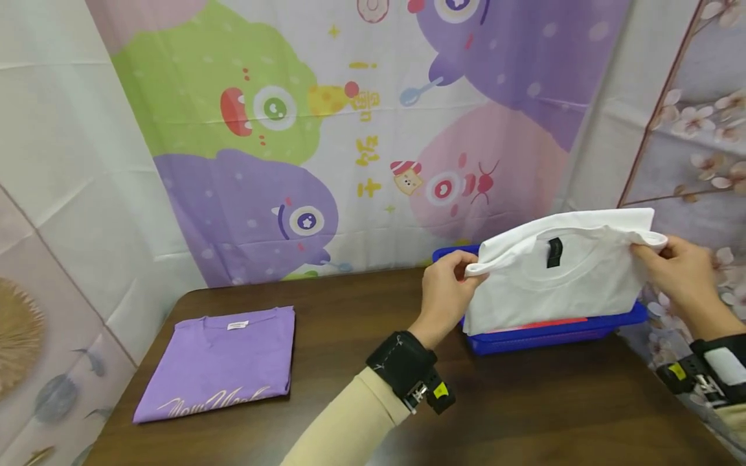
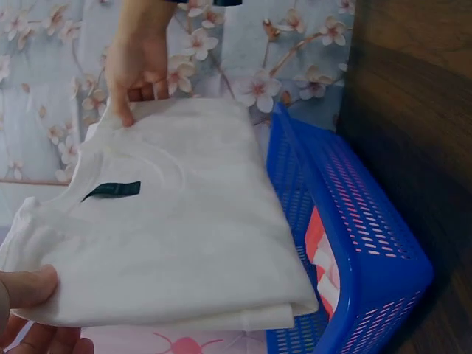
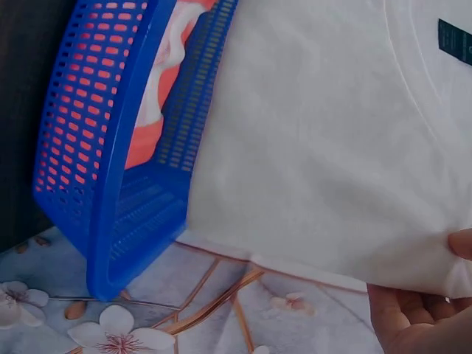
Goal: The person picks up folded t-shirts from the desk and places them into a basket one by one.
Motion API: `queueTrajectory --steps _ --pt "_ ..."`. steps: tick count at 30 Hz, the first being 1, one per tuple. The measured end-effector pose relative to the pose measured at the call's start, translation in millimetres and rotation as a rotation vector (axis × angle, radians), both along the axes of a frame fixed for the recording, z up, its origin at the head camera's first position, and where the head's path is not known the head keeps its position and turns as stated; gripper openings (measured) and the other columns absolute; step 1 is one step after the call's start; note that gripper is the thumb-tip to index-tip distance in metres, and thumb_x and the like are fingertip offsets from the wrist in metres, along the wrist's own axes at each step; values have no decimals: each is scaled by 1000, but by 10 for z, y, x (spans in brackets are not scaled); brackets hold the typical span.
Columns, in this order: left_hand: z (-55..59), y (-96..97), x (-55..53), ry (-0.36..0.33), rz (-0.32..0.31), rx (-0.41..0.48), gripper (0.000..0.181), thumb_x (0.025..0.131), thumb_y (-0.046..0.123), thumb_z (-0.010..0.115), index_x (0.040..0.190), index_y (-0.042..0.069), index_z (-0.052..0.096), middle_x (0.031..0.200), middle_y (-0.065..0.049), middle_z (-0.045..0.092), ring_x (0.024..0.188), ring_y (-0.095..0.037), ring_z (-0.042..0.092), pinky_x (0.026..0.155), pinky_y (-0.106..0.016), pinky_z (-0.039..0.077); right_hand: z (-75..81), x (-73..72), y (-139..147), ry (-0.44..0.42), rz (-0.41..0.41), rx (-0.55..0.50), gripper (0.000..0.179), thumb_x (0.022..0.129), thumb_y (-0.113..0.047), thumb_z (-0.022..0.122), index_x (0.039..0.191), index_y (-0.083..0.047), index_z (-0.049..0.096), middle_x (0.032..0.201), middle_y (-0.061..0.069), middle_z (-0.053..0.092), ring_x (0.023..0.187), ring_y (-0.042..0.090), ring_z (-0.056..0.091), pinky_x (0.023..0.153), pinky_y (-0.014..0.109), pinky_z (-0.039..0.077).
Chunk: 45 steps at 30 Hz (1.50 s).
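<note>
A folded white T-shirt with a dark neck label is held up by its two upper corners. My left hand pinches the corner on the left, thumb on top in the left wrist view. At the opposite corner my right hand grips the cloth between thumb and curled fingers. The shirt hangs over the blue plastic basket and hides most of its opening. Inside the basket lies a red and white cloth, seen through the slotted wall.
A folded purple T-shirt with light lettering lies at the left of the brown wooden table. Behind the table hangs a cartoon-printed curtain. Floral cloth covers the wall at the right, close to the basket.
</note>
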<state>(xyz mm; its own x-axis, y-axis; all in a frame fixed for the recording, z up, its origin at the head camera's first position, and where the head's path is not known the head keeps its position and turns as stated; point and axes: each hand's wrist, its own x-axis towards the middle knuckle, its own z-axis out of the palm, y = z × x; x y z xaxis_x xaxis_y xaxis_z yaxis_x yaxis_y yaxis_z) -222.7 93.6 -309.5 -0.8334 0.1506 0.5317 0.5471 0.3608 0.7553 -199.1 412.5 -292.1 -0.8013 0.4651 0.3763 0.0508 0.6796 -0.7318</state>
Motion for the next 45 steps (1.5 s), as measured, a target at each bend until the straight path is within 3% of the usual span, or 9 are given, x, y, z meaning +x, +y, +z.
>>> queueTrajectory --steps 2,4,9,12,15,19,33,40,45 --pt "-22 17 -1 18 12 -4 15 81 17 77 92 8 72 85 -4 74 69 -6 58 62 -9 40 -20 -39 7 16 -2 -56 13 91 -20 58 80 -17 65 50 -39 40 51 -11 38 46 14 35" --pt "-52 20 -11 29 25 4 13 80 16 77 90 9 72 82 -3 73 69 -7 57 62 -9 39 -45 -88 0 20 -9 -105 26 90 -21 60 69 -35 53 49 -35 42 51 -9 39 46 15 35" --pt "-118 45 -71 66 40 15 13 80 15 77 89 8 72 82 -4 72 69 -11 59 63 -10 40 -104 -213 -13 27 -32 -157 38 90 -20 60 62 -42 46 46 -30 41 45 -6 39 41 17 34" --pt "-154 101 -125 104 40 13 13 80 16 76 89 8 72 85 -5 74 72 -12 63 65 -10 43 -133 -255 35 51 -28 -180 35 90 -17 59 64 -40 49 46 -31 42 44 -7 40 40 16 34" --pt "-202 167 -172 130 53 13 12 80 17 76 88 8 72 84 -4 73 72 -13 63 66 -10 44 -174 -280 94 39 -28 -152 11 91 -18 57 84 -17 66 51 -38 40 51 -11 40 46 11 35" --pt "-290 247 -207 152 89 -11 13 79 17 77 87 9 72 80 -4 72 70 -12 61 63 -11 42 -262 -299 138 5 -41 -101 42 92 -19 56 118 14 56 54 -46 35 58 -17 37 53 6 35" --pt "-601 430 -167 48 55 -131 16 81 21 76 93 12 73 86 -1 76 75 -11 69 65 -14 48 -619 -255 266 -34 -66 -88 36 91 -14 57 115 14 58 55 -43 35 58 -16 37 55 7 35" --pt "-732 429 -193 -16 46 -140 17 81 21 75 96 12 75 84 -1 76 68 -9 65 58 -10 40 -714 -242 276 -117 -78 8 38 91 -15 58 114 14 60 72 4 65 59 -14 35 54 9 34" --pt "-785 446 -184 -35 37 -154 16 82 22 74 95 13 75 81 -1 76 68 -12 66 56 -9 39 -803 -258 295 -158 -93 -15 38 91 -14 57 115 15 58 82 23 65 58 -10 35 54 12 34"
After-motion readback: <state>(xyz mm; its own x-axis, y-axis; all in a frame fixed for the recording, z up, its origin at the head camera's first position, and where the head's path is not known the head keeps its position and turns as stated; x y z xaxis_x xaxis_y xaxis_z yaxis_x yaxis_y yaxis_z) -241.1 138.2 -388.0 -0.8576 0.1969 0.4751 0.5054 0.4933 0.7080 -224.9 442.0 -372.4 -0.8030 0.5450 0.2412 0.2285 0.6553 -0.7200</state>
